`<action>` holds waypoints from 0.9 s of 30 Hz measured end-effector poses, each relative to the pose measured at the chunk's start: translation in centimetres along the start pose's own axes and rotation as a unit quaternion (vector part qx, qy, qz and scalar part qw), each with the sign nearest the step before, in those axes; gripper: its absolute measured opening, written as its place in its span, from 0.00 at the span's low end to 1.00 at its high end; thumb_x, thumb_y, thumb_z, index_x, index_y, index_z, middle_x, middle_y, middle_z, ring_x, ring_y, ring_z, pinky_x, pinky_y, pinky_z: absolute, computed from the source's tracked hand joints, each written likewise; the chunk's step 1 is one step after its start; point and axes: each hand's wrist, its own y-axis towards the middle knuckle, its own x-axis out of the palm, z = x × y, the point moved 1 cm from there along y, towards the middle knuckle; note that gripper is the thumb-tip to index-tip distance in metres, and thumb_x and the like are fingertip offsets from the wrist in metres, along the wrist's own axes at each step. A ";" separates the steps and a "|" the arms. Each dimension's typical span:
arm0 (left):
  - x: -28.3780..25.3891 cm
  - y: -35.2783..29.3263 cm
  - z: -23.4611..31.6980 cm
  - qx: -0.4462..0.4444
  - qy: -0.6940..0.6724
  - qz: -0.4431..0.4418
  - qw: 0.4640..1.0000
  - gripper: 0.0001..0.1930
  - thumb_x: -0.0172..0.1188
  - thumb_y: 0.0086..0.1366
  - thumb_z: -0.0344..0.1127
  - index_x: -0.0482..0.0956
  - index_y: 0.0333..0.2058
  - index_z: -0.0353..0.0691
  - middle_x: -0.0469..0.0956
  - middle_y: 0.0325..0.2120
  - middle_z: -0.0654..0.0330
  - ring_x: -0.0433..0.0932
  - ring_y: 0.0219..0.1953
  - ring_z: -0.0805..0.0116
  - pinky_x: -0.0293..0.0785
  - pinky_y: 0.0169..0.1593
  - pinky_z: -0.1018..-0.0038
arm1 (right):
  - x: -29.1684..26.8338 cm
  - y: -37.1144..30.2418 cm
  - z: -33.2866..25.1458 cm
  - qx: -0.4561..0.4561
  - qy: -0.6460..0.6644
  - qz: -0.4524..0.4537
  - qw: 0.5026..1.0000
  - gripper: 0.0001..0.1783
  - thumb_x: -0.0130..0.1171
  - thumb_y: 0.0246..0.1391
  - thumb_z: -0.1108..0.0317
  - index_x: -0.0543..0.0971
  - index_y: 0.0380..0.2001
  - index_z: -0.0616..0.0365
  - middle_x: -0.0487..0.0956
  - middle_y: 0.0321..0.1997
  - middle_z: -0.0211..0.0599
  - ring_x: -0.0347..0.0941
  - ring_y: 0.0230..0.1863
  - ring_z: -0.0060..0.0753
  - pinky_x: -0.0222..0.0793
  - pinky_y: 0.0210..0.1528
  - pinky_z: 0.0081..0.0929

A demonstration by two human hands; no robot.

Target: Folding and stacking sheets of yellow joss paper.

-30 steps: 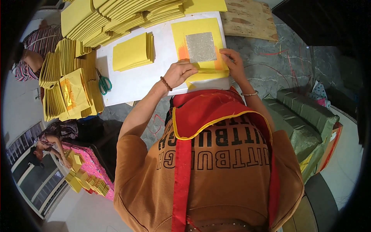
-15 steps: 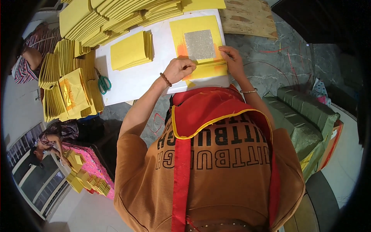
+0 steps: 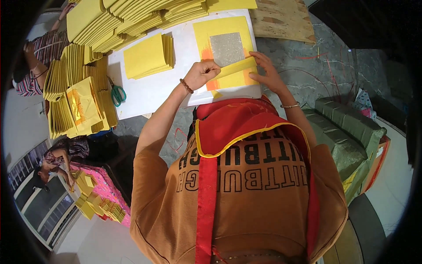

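Observation:
On the white tabletop [image 3: 184, 46] lies a yellow paper sheet [image 3: 202, 31] with a silvery square [image 3: 226, 47] and orange smears at its sides. Its near part is turned up into a slanting fold [image 3: 237, 67] that overlaps the square's lower edge. My left hand [image 3: 201, 75] is closed in a pinch on the left end of this fold. At the right edge, my right hand [image 3: 268, 72] has thumb and fingers spread apart, the fingertips touching the fold's right end. The paper under my left fingertips is hidden.
Left of the sheet lies a short stack of folded yellow paper [image 3: 147, 57]. Green-handled scissors [image 3: 118, 94] rest near the table's left edge. Bundles of yellow paper [image 3: 94, 28] line the far and left sides. Two other people are at the left; one handles yellow paper on a pink-covered table [image 3: 103, 178].
The near fold has risen and now slants further over the silvery square. My left hand has shifted slightly left; the fingers and thumb of my right hand have spread wider.

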 end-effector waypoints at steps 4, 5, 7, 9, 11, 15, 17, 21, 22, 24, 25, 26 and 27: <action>-0.2 -0.9 1.3 0.038 -0.032 -0.027 0.998 0.11 0.59 0.57 0.37 0.77 0.36 0.36 0.75 0.33 0.59 0.72 0.33 0.71 0.69 0.37 0.75 | 0.6 0.2 0.9 0.010 -0.039 0.034 0.999 0.14 0.57 0.48 0.65 0.76 0.37 0.62 0.68 0.55 0.36 0.55 0.59 0.38 0.49 0.60 0.33; -0.6 -1.3 1.7 0.037 -0.032 -0.027 0.998 0.11 0.59 0.57 0.37 0.77 0.36 0.36 0.75 0.33 0.59 0.72 0.33 0.71 0.69 0.37 0.75 | 0.8 0.3 1.1 0.024 -0.033 0.053 0.998 0.13 0.57 0.48 0.65 0.77 0.36 0.61 0.69 0.54 0.36 0.56 0.58 0.38 0.50 0.60 0.33; -1.6 -2.0 2.5 0.190 0.120 0.059 0.973 0.16 0.61 0.55 0.37 0.75 0.42 0.40 0.70 0.46 0.55 0.69 0.46 0.60 0.66 0.48 0.67 | 1.0 0.4 1.2 0.033 -0.013 0.066 0.997 0.13 0.57 0.48 0.65 0.77 0.36 0.61 0.69 0.53 0.36 0.56 0.57 0.38 0.50 0.59 0.33; -1.8 -1.8 1.1 0.191 0.207 0.076 0.957 0.18 0.62 0.53 0.34 0.75 0.44 0.43 0.67 0.50 0.55 0.65 0.49 0.57 0.63 0.51 0.65 | 1.3 0.4 1.4 0.039 0.009 0.072 0.997 0.12 0.58 0.48 0.65 0.77 0.35 0.60 0.70 0.52 0.35 0.57 0.57 0.37 0.51 0.59 0.33; -1.7 -1.2 0.0 0.205 0.353 0.105 0.907 0.22 0.60 0.47 0.29 0.75 0.45 0.47 0.68 0.50 0.56 0.65 0.49 0.54 0.63 0.52 0.65 | 1.0 0.6 1.5 0.039 -0.016 0.068 0.997 0.13 0.58 0.48 0.67 0.76 0.39 0.56 0.69 0.53 0.32 0.57 0.58 0.35 0.51 0.59 0.28; -1.4 -0.9 -0.6 0.225 0.381 0.149 0.884 0.23 0.57 0.45 0.27 0.75 0.44 0.49 0.72 0.46 0.59 0.68 0.47 0.58 0.66 0.48 0.66 | -0.7 1.6 -0.1 -0.019 -0.087 0.045 0.995 0.15 0.59 0.46 0.67 0.77 0.40 0.52 0.69 0.55 0.32 0.58 0.58 0.37 0.50 0.61 0.31; -1.4 -1.8 -0.2 0.296 0.455 0.158 0.825 0.23 0.54 0.46 0.25 0.76 0.44 0.51 0.74 0.43 0.61 0.70 0.44 0.60 0.68 0.45 0.68 | -1.2 1.8 -2.2 -0.090 -0.231 0.073 0.966 0.16 0.60 0.43 0.68 0.78 0.39 0.47 0.69 0.55 0.34 0.61 0.57 0.40 0.54 0.57 0.34; -0.7 -4.3 1.4 0.315 0.435 0.113 0.836 0.22 0.53 0.48 0.25 0.75 0.45 0.47 0.74 0.42 0.57 0.72 0.42 0.59 0.69 0.43 0.68 | -2.3 0.5 -2.4 -0.172 -0.313 -0.018 0.934 0.15 0.58 0.43 0.69 0.78 0.39 0.47 0.72 0.51 0.33 0.64 0.54 0.38 0.57 0.52 0.34; -0.2 -4.8 0.9 0.315 0.437 0.117 0.834 0.22 0.53 0.48 0.25 0.75 0.45 0.47 0.74 0.42 0.57 0.72 0.42 0.59 0.69 0.43 0.68 | -2.1 0.2 -2.3 -0.152 -0.260 -0.052 0.952 0.13 0.58 0.45 0.69 0.78 0.38 0.48 0.74 0.48 0.34 0.66 0.51 0.39 0.58 0.49 0.34; 1.0 -5.5 -0.4 0.218 0.221 0.110 0.944 0.16 0.55 0.53 0.28 0.76 0.42 0.42 0.76 0.38 0.55 0.74 0.38 0.59 0.71 0.39 0.68 | -1.6 -0.8 -2.8 -0.133 -0.205 -0.090 0.965 0.12 0.57 0.46 0.69 0.78 0.37 0.50 0.76 0.44 0.34 0.68 0.48 0.39 0.59 0.46 0.35; 1.2 -5.4 -0.5 0.229 0.207 0.160 0.938 0.11 0.56 0.58 0.33 0.76 0.39 0.36 0.77 0.29 0.52 0.76 0.30 0.57 0.73 0.33 0.69 | -1.1 -1.2 -3.1 -0.084 -0.178 -0.059 0.979 0.11 0.56 0.47 0.68 0.77 0.37 0.52 0.77 0.41 0.35 0.70 0.44 0.39 0.60 0.44 0.34; 1.3 -5.1 0.1 0.230 0.207 0.161 0.937 0.11 0.56 0.58 0.33 0.76 0.39 0.36 0.77 0.29 0.52 0.76 0.30 0.57 0.73 0.33 0.69 | -0.7 -1.2 -3.1 -0.032 -0.150 -0.026 0.988 0.10 0.56 0.48 0.67 0.77 0.36 0.53 0.77 0.38 0.37 0.71 0.41 0.40 0.60 0.42 0.34; 1.2 -4.8 0.7 0.095 0.174 0.158 0.967 0.10 0.54 0.60 0.34 0.75 0.36 0.35 0.76 0.25 0.52 0.76 0.27 0.57 0.72 0.31 0.69 | -0.1 -1.1 -2.6 -0.012 -0.118 0.008 0.993 0.11 0.55 0.50 0.65 0.77 0.36 0.57 0.77 0.36 0.40 0.70 0.35 0.42 0.63 0.35 0.34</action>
